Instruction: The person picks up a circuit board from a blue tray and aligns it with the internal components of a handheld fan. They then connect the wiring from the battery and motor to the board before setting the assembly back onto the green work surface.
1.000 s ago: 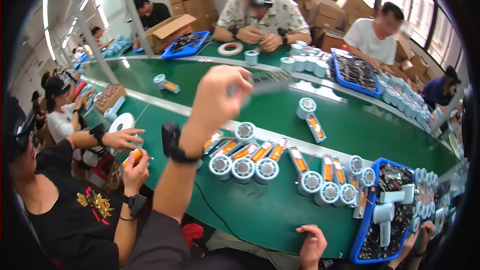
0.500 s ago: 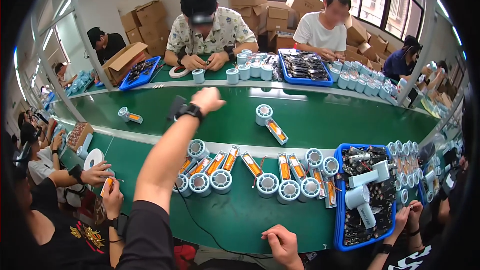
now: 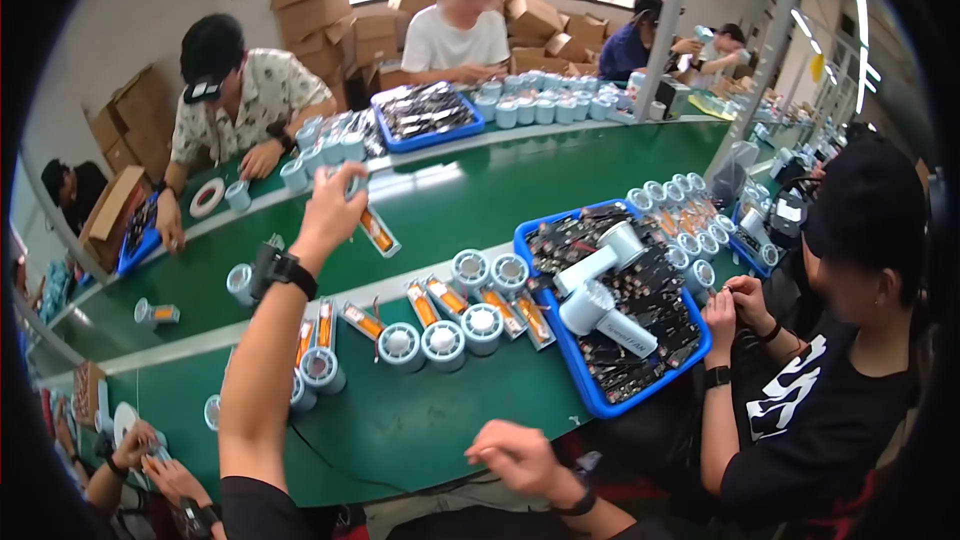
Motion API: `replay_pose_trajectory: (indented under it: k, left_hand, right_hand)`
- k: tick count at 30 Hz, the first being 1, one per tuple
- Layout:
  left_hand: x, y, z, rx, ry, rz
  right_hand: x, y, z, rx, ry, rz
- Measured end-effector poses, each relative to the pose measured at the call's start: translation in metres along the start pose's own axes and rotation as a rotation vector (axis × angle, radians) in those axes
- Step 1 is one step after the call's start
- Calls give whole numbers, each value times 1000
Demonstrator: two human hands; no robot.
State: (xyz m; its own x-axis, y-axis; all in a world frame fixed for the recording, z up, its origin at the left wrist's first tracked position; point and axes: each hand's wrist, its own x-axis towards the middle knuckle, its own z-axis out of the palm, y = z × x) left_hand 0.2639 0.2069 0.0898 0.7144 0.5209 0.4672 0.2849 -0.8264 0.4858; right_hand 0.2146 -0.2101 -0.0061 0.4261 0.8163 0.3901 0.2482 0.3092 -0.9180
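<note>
My left hand [image 3: 335,208], with a black band on its wrist, reaches over the green belt. Its curled fingers are at the head end of a light-blue handheld fan, whose uncovered handle [image 3: 380,232] shows an orange battery; the hand hides the fan's head. Low over the near table edge, my right hand [image 3: 515,455] is loosely closed, with nothing visible in it. Between my arms, a row of similar fans [image 3: 443,342] stands on the table, grilles up, handles pointing away.
A blue tray [image 3: 605,408] of dark circuit parts, with two fans on top, sits to the right. A co-worker [image 3: 830,340] works beside it. Other fans [image 3: 240,283] lie on the belt. A black cable [image 3: 340,475] crosses the near table. People sit across the belt.
The view has swung to the right. My left hand has come over to the fan on the belt. My right hand stays low by the table edge, still curled.
</note>
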Motion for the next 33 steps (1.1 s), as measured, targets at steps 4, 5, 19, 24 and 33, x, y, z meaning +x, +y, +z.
replay_pose_trajectory:
  k: [4,5,19,24,33]
  left_hand:
    - [-71,90,-105,-268,-302,163]
    - [-97,104,-110,-245,-349,199]
    - [-284,96,-55,-64,-416,-64]
    - [-285,90,-55,-145,-362,-227]
    - [-309,84,-91,-132,-234,-295]
  right_hand:
    - [10,-44,-53,-523,284,-217]
    - [13,-50,-67,-658,392,-266]
    - [67,-41,-243,-1150,460,20]
    - [112,-48,-219,-1264,238,32]
    - [148,-10,-243,-1372,19,54]
